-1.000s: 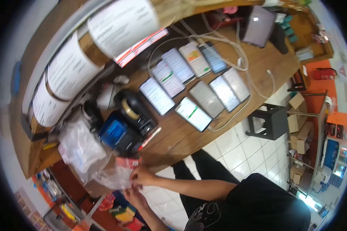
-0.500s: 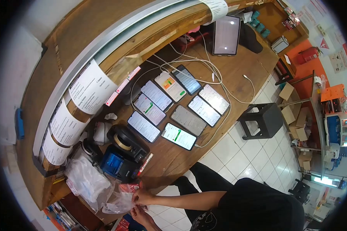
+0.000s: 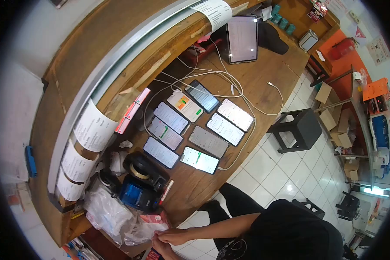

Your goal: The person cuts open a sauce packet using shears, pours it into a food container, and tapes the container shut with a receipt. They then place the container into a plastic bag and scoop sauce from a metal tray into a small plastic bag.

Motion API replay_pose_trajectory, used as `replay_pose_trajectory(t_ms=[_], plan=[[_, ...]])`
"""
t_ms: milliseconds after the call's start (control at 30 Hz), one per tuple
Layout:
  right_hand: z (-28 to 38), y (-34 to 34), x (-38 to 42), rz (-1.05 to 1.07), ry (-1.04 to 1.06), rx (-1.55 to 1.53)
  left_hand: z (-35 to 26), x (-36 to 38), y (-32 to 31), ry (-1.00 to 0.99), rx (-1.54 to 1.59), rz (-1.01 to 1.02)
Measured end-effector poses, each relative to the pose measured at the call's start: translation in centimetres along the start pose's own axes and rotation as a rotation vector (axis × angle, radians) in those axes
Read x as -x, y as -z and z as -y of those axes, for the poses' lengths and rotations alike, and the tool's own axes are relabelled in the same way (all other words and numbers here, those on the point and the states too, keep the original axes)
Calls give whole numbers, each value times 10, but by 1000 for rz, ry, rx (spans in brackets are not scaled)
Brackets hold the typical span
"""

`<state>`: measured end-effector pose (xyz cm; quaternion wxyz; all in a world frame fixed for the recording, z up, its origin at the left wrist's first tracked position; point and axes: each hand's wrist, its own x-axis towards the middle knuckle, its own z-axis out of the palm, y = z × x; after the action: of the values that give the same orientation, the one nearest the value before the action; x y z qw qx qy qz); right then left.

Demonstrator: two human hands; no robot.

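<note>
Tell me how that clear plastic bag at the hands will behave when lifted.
The clear plastic bag looks crumpled and thin, so it is probably floppy and light. Its glossy film may slip between the hands, and it likely sags where unsupported.

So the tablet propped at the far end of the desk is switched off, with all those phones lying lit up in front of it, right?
Not quite: the head view shows the tablet lit, its screen bright. The phones do lie lit on the wooden desk in front of it.
</note>
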<state>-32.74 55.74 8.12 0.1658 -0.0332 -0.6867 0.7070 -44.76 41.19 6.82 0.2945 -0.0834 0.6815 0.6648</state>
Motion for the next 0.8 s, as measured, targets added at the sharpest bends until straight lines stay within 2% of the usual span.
replay_pose_trajectory(t_ms=[33, 67, 100, 133, 167, 200, 233, 300, 333, 367, 400, 433, 467, 500, 533, 567, 600, 633, 667, 733, 767, 800], plan=[[8, 8, 2, -1, 18, -1, 1, -8, 2, -58, 5, -61], [14, 21, 5, 175, 62, -27, -2, -23, 1, -136, -68, -191], [25, 43, 8, 352, 104, -44, -7, -34, 8, -155, -57, -189], [47, 78, 12, -17, 162, -168, -14, -39, 20, -233, -145, -202], [103, 164, 8, -90, 207, -155, -19, -40, 26, -310, -232, -219], [145, 235, 13, -253, 63, 183, -25, -36, 14, -430, -249, -288], [116, 294, 25, -587, -59, 341, -31, -35, 20, -446, -245, -291], [180, 415, 34, -1071, 207, 330, -42, -35, 50, -361, -672, -235], [212, 475, 38, -1301, 333, 352, -40, -38, 75, -381, -662, -251], [224, 512, 39, -1455, 274, 401, -26, -48, 97, -366, -863, -34], [227, 549, 34, -1463, 290, 502, -22, -50, 106, -344, -1070, 186], [223, 576, 30, -1472, 297, 600, -29, -37, 93, -118, -1085, 259], [222, 589, 26, -1464, 313, 591, -45, -7, 49, 112, -1086, 332], [219, 596, 22, -1282, 302, 377, -55, 13, 21, 104, -1082, 319], [220, 599, 22, -1093, 287, 172, -64, 29, -4, 139, -1083, 489], [227, 594, 27, -1088, 297, 165, -72, 43, -27, 173, -1081, 661], [234, 581, 35, -983, 228, 202, -81, 57, -47, 166, -1080, 653], [240, 567, 39, -874, 163, 247, -86, 69, -70, 24, -1274, 685], [238, 551, 40, -868, 189, 160, -87, 75, -98, -124, -1457, 708], [235, 498, 43, -836, 249, 66, -98, 87, -149, -210, -1320, 790], [244, 463, 44, -811, 287, 58, -82, 71, -156, -203, -1034, 869], [245, 432, 44, -784, 270, -21, -106, 92, -198, -250, -938, 863]])
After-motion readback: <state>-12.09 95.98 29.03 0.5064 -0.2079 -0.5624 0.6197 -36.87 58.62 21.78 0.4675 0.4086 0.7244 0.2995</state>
